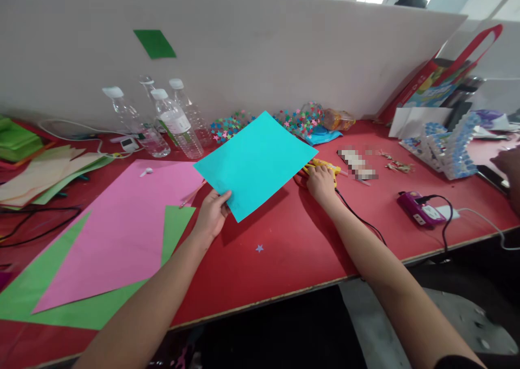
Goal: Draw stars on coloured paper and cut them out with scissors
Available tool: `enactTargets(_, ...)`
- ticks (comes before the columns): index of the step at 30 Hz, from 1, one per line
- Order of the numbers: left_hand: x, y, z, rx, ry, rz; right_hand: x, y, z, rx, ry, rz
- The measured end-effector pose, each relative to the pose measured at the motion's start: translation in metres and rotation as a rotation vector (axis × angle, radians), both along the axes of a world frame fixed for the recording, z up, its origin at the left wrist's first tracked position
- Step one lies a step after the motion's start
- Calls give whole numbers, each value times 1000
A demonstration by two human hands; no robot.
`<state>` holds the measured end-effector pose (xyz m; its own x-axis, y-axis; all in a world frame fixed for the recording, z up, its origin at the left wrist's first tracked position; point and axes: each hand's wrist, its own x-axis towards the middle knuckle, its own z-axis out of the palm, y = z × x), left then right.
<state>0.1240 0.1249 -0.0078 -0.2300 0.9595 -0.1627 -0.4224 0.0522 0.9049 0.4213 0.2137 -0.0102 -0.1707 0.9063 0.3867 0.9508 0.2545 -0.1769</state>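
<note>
My left hand [214, 212] pinches the near left corner of a turquoise paper sheet [255, 163], thumb on top, and holds it tilted above the red table. To the right of the sheet, my right hand [322, 183] is closed over a yellow glue gun [328, 166], partly hidden under the fingers. A black cord [359, 216] trails from it toward the table's front edge. Behind the sheet lie bags of coloured stars [303, 118]. A single pale star [259, 248] rests on the table in front of me.
Pink paper [117, 244] overlaps green paper [69, 315] at the left, with a white earbud [147, 171] on top. Several plastic bottles [179, 125] stand near the partition [244, 44]. Rightward are a purple power adapter [420, 209], a blue-white folded-paper piece [447, 147] and another person's hand [509, 168].
</note>
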Motion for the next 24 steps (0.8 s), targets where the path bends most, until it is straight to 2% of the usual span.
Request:
enactTargets(5, -2, 2, 0, 7, -28, 44, -7, 1, 8, -71, -12, -15)
enactTargets(10, -5, 2, 7, 30, -99, 83, -2, -3, 8, -132, 21, 22)
enactTargets(15, -8, 4, 14, 6, -181, 54, 0, -10, 9, -197, 74, 63)
enactTargets(19, -9, 4, 15, -49, -239, -2, -4, -22, 20, -257, 151, 27)
enactTargets(24, -19, 3, 14, -96, -309, 6, 1, -31, 32, -379, 322, -50)
